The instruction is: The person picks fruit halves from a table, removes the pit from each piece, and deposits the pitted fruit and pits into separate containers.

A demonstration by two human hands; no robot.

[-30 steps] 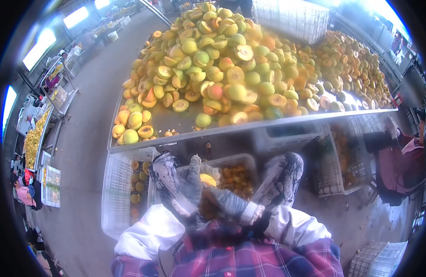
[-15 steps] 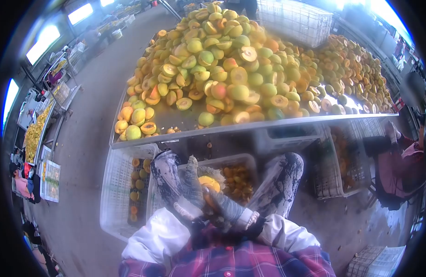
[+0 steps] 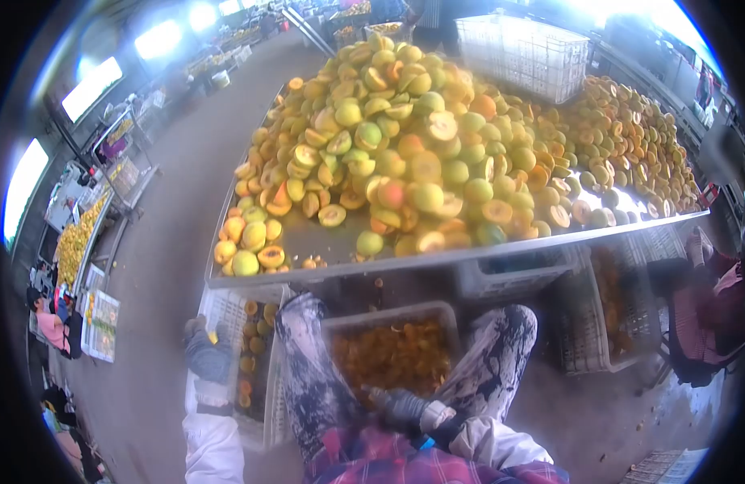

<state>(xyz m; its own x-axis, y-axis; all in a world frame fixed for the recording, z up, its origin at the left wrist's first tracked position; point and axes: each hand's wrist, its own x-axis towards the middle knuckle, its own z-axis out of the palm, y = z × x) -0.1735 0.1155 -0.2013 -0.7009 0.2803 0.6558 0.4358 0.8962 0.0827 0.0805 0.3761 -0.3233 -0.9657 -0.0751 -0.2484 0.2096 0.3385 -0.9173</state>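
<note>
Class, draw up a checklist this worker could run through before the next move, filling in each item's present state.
1. Left hand at the left crate: ok.
2. Secure hold on the yellow piece at the left hand: cannot tell, too blurred.
3. Right hand clear of the left crate: ok, it is near the plaid shirt.
4. Right hand empty: cannot tell, too dark and blurred.
5. Fruit pile available on the table: ok, plenty there.

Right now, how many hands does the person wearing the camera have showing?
2. The left hand is at the outer side of the left crate, and the right hand is low between the legs. Both show, slightly blurred.
</note>
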